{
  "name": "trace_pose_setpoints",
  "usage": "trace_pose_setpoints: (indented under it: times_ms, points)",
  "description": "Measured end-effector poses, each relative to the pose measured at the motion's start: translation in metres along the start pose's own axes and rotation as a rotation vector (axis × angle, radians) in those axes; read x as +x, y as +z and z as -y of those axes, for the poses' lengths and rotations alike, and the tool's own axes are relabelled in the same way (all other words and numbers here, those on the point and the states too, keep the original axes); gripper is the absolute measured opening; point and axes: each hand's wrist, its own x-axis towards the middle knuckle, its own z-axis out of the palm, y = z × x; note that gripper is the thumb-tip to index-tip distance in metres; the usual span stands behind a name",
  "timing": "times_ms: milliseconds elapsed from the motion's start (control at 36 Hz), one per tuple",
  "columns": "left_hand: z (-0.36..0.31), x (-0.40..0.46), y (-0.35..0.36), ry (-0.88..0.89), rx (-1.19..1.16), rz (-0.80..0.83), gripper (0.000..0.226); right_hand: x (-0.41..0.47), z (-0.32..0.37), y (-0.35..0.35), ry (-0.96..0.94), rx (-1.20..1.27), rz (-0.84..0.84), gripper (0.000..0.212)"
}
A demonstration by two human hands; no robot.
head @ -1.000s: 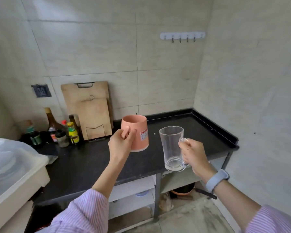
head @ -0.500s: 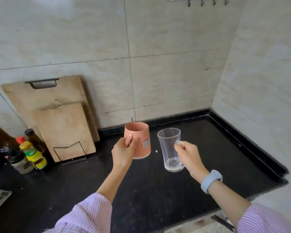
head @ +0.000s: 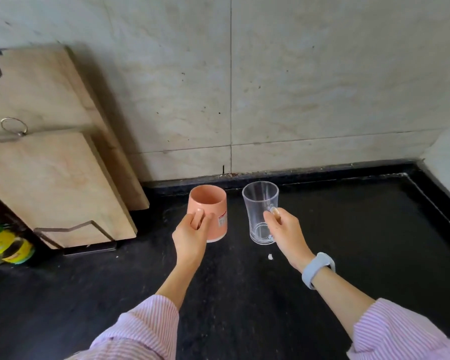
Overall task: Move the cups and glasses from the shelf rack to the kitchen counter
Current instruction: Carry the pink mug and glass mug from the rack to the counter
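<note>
Left hand (head: 190, 233) pinches the pink cup (head: 209, 211) handle; right hand (head: 287, 228) pinches the glass mug (head: 260, 211) handle. We should lower both level onto the counter (head: 348, 229), then release.

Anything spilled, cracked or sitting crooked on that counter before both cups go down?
Only one oddity: a small white speck lies on the black counter, just in front of the clear glass mug. The mug and the pink cup are upright and look intact in the right hand and left hand.
</note>
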Motion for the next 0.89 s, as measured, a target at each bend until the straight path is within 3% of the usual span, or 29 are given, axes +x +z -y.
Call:
trace_pose_setpoints:
  times_ms: [389,583,889]
  points:
    - [0.034,0.066,0.033,-0.026,-0.025,-0.042,0.027,0.066,-0.028,0.045,-0.015,0.101,-0.088,0.037]
    - [0.039,0.075,0.037,-0.066,-0.068,0.008,0.033,0.079,-0.038,0.050,0.032,0.107,-0.022,0.031]
    - [0.048,0.079,0.032,-0.060,-0.015,0.039,0.027,0.105,-0.050,0.032,-0.019,-0.257,0.084,0.021]
